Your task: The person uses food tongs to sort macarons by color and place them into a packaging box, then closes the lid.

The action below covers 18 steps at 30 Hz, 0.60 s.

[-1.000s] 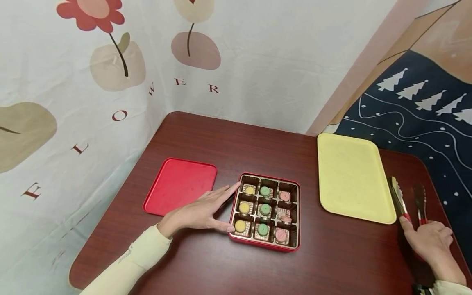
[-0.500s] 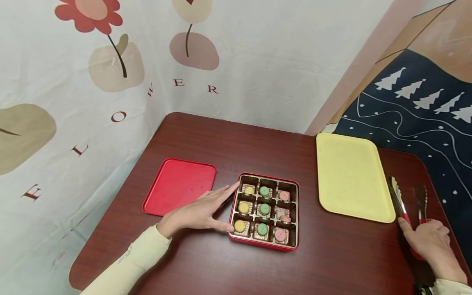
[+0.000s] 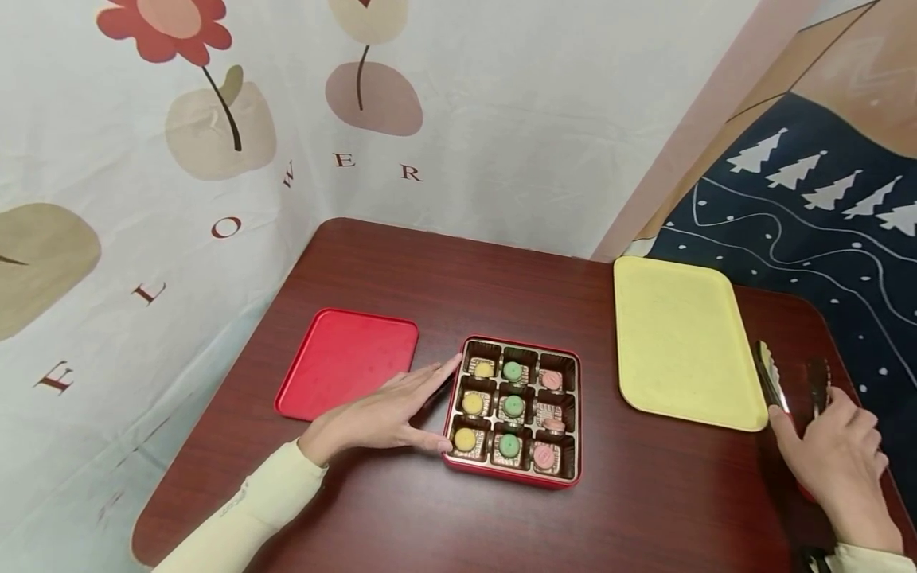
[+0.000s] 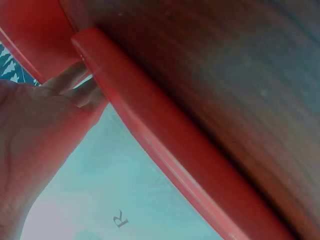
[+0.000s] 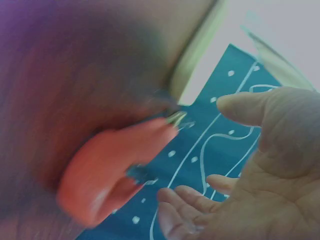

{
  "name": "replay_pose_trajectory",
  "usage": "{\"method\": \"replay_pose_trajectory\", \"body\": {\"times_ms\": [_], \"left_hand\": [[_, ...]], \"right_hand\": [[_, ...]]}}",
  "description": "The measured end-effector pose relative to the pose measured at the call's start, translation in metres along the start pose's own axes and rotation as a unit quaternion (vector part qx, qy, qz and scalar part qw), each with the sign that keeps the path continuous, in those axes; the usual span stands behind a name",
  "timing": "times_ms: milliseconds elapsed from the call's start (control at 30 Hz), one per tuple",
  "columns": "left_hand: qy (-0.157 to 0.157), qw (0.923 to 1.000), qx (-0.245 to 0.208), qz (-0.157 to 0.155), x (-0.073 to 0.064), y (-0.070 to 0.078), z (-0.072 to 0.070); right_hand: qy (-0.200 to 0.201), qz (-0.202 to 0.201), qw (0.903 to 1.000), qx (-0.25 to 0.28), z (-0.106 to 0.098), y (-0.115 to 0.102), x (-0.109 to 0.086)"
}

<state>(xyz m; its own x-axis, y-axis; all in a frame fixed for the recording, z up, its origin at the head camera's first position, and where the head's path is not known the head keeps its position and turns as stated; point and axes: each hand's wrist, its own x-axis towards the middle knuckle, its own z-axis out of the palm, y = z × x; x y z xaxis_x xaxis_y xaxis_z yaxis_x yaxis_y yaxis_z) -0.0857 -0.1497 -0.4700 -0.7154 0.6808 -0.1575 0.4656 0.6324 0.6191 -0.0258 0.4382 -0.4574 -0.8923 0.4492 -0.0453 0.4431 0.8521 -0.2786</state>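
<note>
A red square box (image 3: 512,477) stands near the table's middle. Its brown insert holds small round yellow, green and pink sweets, which look like macarons, in gold wrappers. My left hand (image 3: 380,415) spans the box's left side, fingers fairly straight, with the index fingertip and thumb at its wall. The same hand (image 4: 42,132) shows in the left wrist view. Beside the yellow tray lie metal tongs (image 3: 771,378) with red handles, arms spread. My right hand (image 3: 834,465) hovers over them. In the right wrist view, its spread fingers are apart from the tongs' handle (image 5: 95,172).
A red lid (image 3: 358,358) lies left of the box, partly under the left hand. The yellow tray (image 3: 684,342) rests at the back right. Printed cloth (image 3: 537,135) hangs along the table's back and sides. The wooden table (image 3: 637,485) ends just right of the tongs.
My right hand has shifted slightly up along the tongs and covers more of their right arm. The left hand stays at the box; the head view has shifted a little.
</note>
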Motion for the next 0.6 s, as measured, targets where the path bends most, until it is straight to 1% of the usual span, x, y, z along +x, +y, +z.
{"method": "replay_pose_trajectory", "body": {"times_ms": [133, 233, 300, 400, 467, 567, 600], "left_hand": [[0.011, 0.9999, -0.004, 0.01, -0.004, 0.0, -0.003], [0.016, 0.9998, -0.004, 0.008, -0.007, 0.0, -0.004], [0.02, 0.9998, -0.001, 0.007, -0.01, 0.0, -0.005], [0.03, 0.9995, 0.003, 0.006, -0.014, 0.0, -0.007], [0.041, 0.9991, 0.009, 0.008, -0.017, 0.0, -0.009], [0.064, 0.9978, 0.016, 0.009, -0.021, 0.0, -0.013], [0.071, 0.9972, 0.019, 0.007, -0.023, -0.001, -0.014]], "right_hand": [[0.022, -0.037, 0.9987, 0.028, 0.0, -0.017, 0.0], [0.029, -0.084, 0.9947, 0.053, 0.004, -0.029, -0.002], [0.034, -0.121, 0.9894, 0.073, 0.008, -0.037, -0.004], [0.041, -0.165, 0.9803, 0.1, 0.014, -0.053, -0.009], [0.047, -0.195, 0.973, 0.115, 0.017, -0.065, -0.012], [0.047, -0.226, 0.9653, 0.122, 0.019, -0.084, -0.015], [0.041, -0.234, 0.9632, 0.125, 0.019, -0.091, -0.016]]}}
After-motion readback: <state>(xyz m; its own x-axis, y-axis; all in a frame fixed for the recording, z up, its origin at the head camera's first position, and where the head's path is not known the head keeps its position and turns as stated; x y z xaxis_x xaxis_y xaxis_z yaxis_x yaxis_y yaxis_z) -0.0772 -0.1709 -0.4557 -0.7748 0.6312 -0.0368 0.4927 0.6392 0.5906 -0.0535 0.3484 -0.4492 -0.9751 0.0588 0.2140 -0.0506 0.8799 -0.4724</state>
